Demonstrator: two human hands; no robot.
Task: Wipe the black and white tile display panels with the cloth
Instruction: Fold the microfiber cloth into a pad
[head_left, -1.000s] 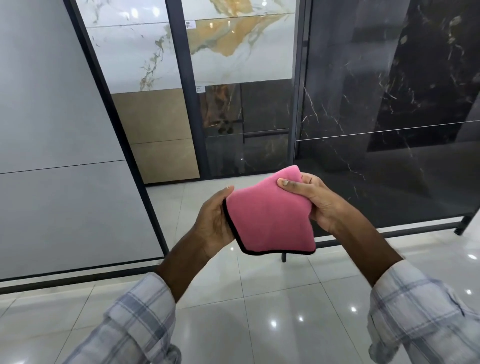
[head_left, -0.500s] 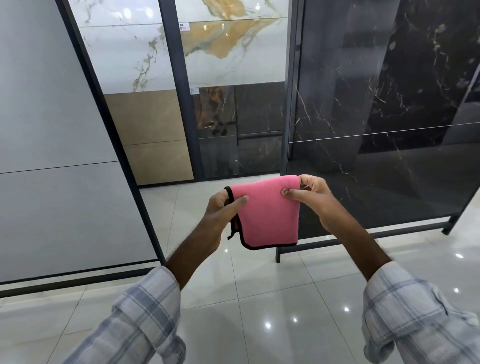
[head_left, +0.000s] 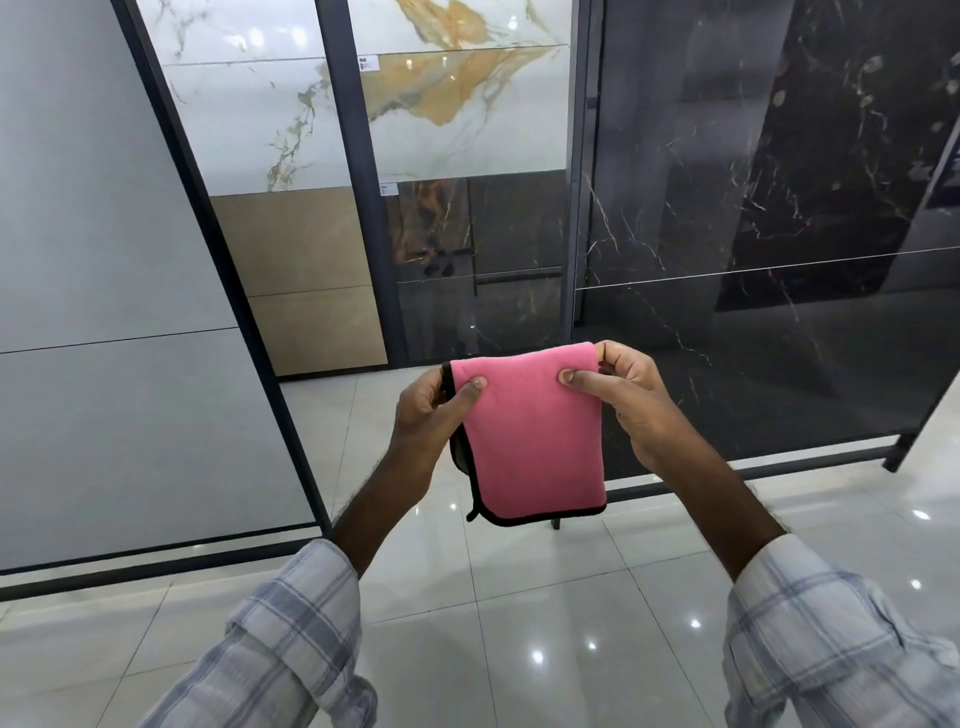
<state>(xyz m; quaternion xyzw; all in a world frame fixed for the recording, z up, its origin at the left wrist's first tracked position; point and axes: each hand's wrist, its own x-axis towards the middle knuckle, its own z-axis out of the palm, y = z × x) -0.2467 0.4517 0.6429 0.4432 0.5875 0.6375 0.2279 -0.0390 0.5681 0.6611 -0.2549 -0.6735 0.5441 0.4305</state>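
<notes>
Far left: the white panel (head_left: 104, 249) stands upright, plain and pale, one thin joint line across it, its near edge bound by a dark frame post (head_left: 228, 270) that runs down to the floor (head_left: 519, 623). Behind the gap, set further back, marble panels (head_left: 249, 119) in white and gold, with beige and dark tiles under them; not the job in hand, by my reading. Centre, well clear of both displays: left hand (head_left: 423, 421) pinches the upper left corner of the cloth (head_left: 535, 436), thumb pressed on the pink face, fingers curled behind. Cloth is pink, black-bound, folded over, hanging flat from its top edge with the bound edges at the left and bottom. Right hand (head_left: 631, 400) pinches the upper right corner the same way, thumb in front, fingers curled behind the fold. Probably squaring it into a pad before wiping; no panel is touched yet. Right: the black panel (head_left: 779, 208), glossy and veined, one joint line across it, carried on a low base rail (head_left: 779, 460) with a foot at the far right corner. Open floor lies between the two displays. The rail and foot project at ankle level, something to step round when closing in.
</notes>
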